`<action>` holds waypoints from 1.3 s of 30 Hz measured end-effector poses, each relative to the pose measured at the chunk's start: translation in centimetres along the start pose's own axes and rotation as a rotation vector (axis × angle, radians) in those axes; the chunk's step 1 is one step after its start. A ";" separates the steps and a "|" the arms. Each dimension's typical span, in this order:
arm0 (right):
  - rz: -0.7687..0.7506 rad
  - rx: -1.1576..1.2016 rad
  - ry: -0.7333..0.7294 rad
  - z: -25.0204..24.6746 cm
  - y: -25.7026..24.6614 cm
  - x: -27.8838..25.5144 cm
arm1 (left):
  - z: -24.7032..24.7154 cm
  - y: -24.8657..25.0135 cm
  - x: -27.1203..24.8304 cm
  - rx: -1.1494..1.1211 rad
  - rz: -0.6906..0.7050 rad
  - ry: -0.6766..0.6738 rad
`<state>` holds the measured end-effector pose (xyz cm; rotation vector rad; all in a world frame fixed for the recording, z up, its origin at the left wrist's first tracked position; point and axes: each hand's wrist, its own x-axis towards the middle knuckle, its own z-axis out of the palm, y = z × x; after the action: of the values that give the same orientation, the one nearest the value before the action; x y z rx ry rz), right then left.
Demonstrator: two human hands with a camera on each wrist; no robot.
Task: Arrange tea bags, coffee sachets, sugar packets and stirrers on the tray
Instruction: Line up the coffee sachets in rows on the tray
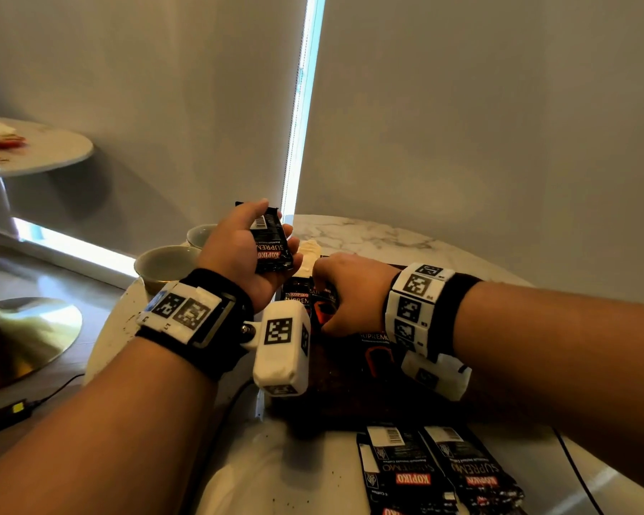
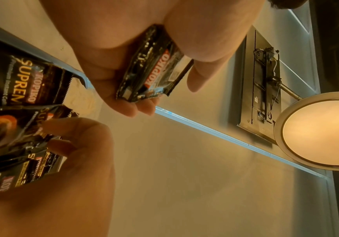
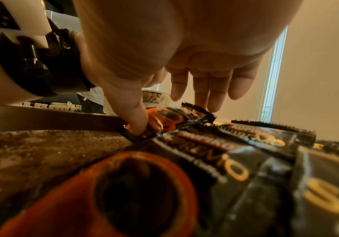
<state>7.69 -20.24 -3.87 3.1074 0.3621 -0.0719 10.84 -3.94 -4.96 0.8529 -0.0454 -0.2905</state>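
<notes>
My left hand point(image 1: 238, 250) is raised above the table's far left and grips one black Kopiko coffee sachet point(image 1: 272, 239), barcode side up; the left wrist view shows this held sachet point(image 2: 154, 70) between thumb and fingers. My right hand point(image 1: 350, 291) is down in the dark brown tray point(image 1: 331, 403). Its thumb point(image 3: 136, 121) presses the near end of an orange-printed coffee sachet point(image 3: 164, 118) while its fingers reach that packet's raised far edge, pinching it. More sachets point(image 1: 376, 343) lie overlapping on the tray beside it. No tea bags or stirrers show.
Two loose coffee sachets point(image 1: 406, 473) lie on the marble table point(image 1: 369, 236) in front of the tray. Two pale cups point(image 1: 164, 265) stand at the table's left edge, and a whitish packet point(image 1: 309, 250) lies behind the tray. A cable point(image 1: 577, 470) runs at the right.
</notes>
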 end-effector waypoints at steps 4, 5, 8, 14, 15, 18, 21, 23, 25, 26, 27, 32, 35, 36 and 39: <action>0.016 -0.029 -0.029 0.3 0.2 0.3 | 0.1 -0.1 -0.1 -0.002 -0.001 0.005; 0.016 -0.033 -0.030 0.3 0.3 0.3 | 0.0 -0.1 -0.1 -0.004 0.000 0.006; 0.012 -0.048 -0.035 0.4 0.4 0.2 | 0.0 -0.1 -0.1 -0.014 0.001 0.008; 0.014 -0.091 -0.076 0.3 0.4 -0.1 | 0.1 -0.2 -0.2 -0.016 -0.002 0.016; 0.014 -0.097 -0.084 0.3 0.4 -0.1 | 0.1 -0.2 -0.2 -0.016 -0.003 0.016; 0.015 -0.092 -0.090 0.3 0.4 -0.2 | 0.1 -0.1 -0.3 -0.015 -0.006 0.020; 0.011 -0.083 -0.088 0.3 0.3 -0.2 | 0.2 -0.1 -0.4 -0.016 -0.010 0.021; 0.011 -0.086 -0.094 0.3 0.3 -0.2 | 0.2 -0.1 -0.4 -0.019 -0.012 0.024; 0.014 -0.078 -0.095 0.4 0.3 -0.2 | 0.2 -0.1 -0.4 -0.028 -0.017 0.030; 0.015 -0.068 -0.092 0.4 0.4 -0.2 | 0.1 -0.1 -0.3 -0.034 -0.023 0.030; 0.017 -0.057 -0.087 0.4 0.5 -0.3 | 0.1 -0.1 -0.3 -0.039 -0.030 0.026; 0.016 -0.004 -0.034 -0.6 0.9 -0.5 | -0.3 -0.1 -0.1 -0.070 -0.068 0.038; 0.020 0.029 0.008 -1.3 1.3 -0.9 | 0.0 -0.2 -0.3 -0.075 -0.105 0.009; 0.024 0.041 0.027 -1.5 1.5 -1.1 | 0.1 -0.3 -0.3 -0.070 -0.110 -0.004; 0.021 0.109 0.128 -2.1 1.9 -1.8 | 0.4 -0.5 -0.4 -0.046 -0.126 -0.039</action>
<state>6.42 -22.46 -1.64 3.2319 0.3392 0.1121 10.32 -4.42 -5.03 0.8056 -0.0212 -0.4246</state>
